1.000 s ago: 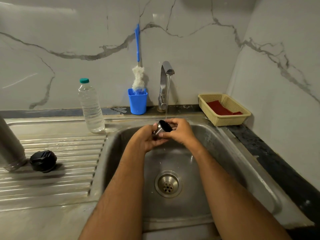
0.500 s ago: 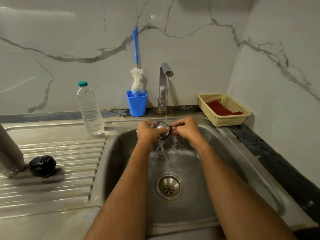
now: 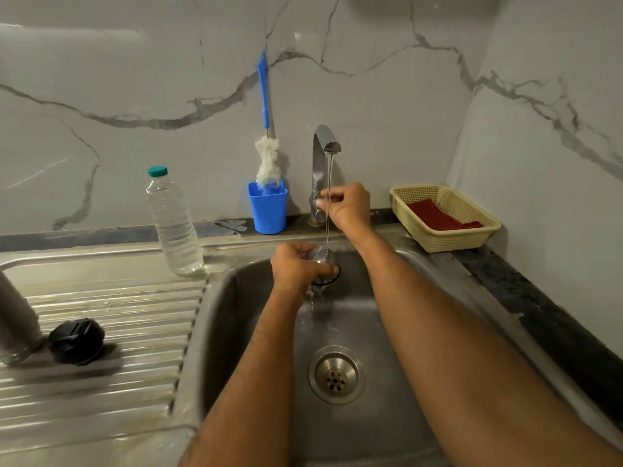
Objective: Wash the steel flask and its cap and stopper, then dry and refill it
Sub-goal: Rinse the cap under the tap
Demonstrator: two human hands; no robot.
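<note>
While water is running thin from the tap [image 3: 325, 146], the left hand [image 3: 296, 266] is gripping the steel cap [image 3: 323, 261] w/ fingers curled round it, holding it over the sink [image 3: 414, 318] right under the stream; water is dripping off its lower edge. Black inner rim is showing at the cap's bottom right. The right hand [image 3: 347, 205] is up at the tap's body, fingers curled & pinching at the lever area — the lever itself is hidden behind the hand, so can't tell exactly what it's pinching. The steel flask [image 3: 15, 318] is standing at the far left edge of the draining board [image 3: 111, 332], only partly in view, w/ the black stopper [image 3: 76, 341] lying just beside it. A water bottle [image 3: 172, 220] w/ green cap is standing near the sink's back left corner. Behind, a blue cup [image 3: 268, 212] is holding a bottle brush [image 3: 266, 129], & a yellow basket [image 3: 448, 230] w/ a red cloth [image 3: 438, 215] is sitting at the right.
</note>
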